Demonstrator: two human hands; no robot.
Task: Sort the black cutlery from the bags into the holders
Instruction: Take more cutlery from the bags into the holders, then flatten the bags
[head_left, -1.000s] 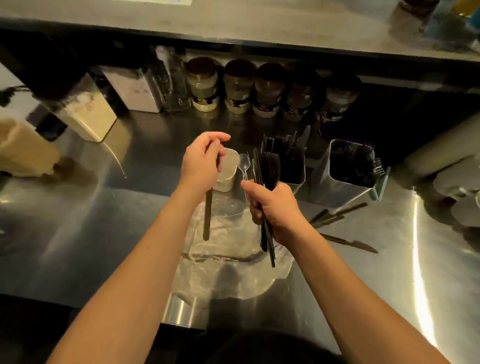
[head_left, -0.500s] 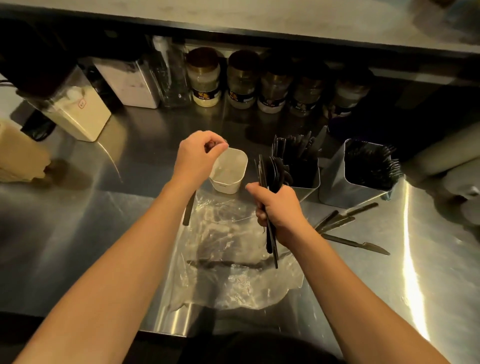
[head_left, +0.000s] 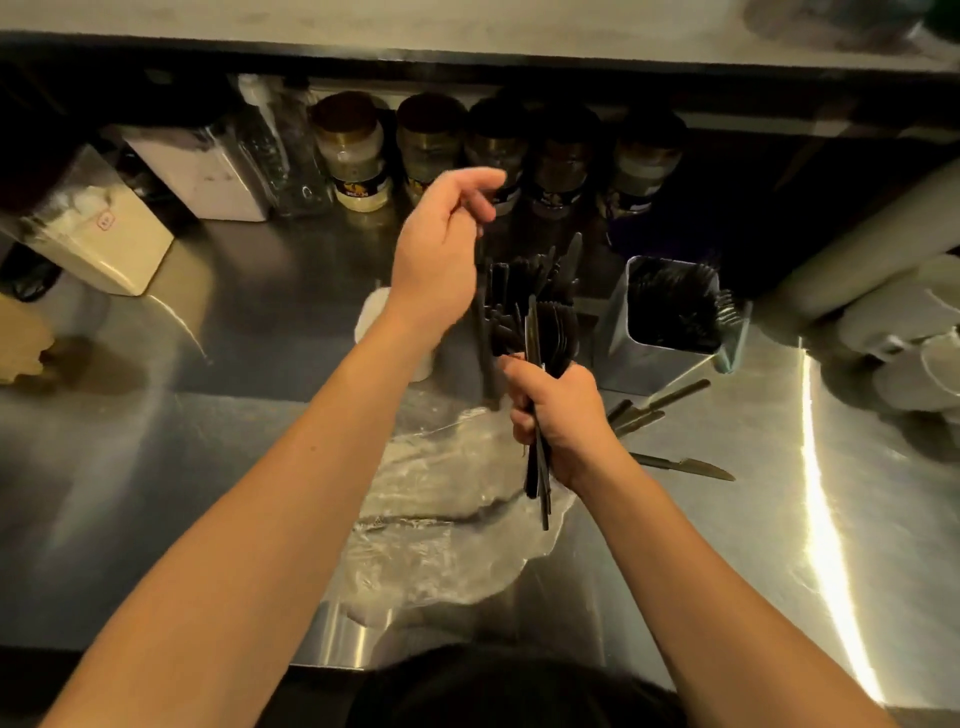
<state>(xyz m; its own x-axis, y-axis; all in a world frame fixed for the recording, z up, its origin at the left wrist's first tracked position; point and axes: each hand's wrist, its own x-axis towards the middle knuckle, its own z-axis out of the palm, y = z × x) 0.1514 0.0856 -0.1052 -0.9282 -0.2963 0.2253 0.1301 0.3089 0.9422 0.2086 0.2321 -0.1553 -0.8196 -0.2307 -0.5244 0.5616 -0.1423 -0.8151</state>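
Head view shows the left hand (head_left: 441, 249) raised above the steel holder of black knives (head_left: 524, 296) at the frame's centre, its grip narrow, fingertips pinching the top of one black plastic knife (head_left: 482, 291) that hangs downward; judging by the blur, a hurried drop could send it against the rim and onto the steel table (head_left: 234, 364), or into the small white cup (head_left: 374, 322) partly hidden behind the forearm; the right hand (head_left: 558, 415), lower centre, has its grip wrapped tight round a bundle of black plastic spoons (head_left: 545, 338), which could fan out and slip onto the crumpled clear plastic bag (head_left: 431, 519); the second steel holder of black forks (head_left: 670, 306) stands right of centre; loose dark knives (head_left: 675, 462) lie nearby.
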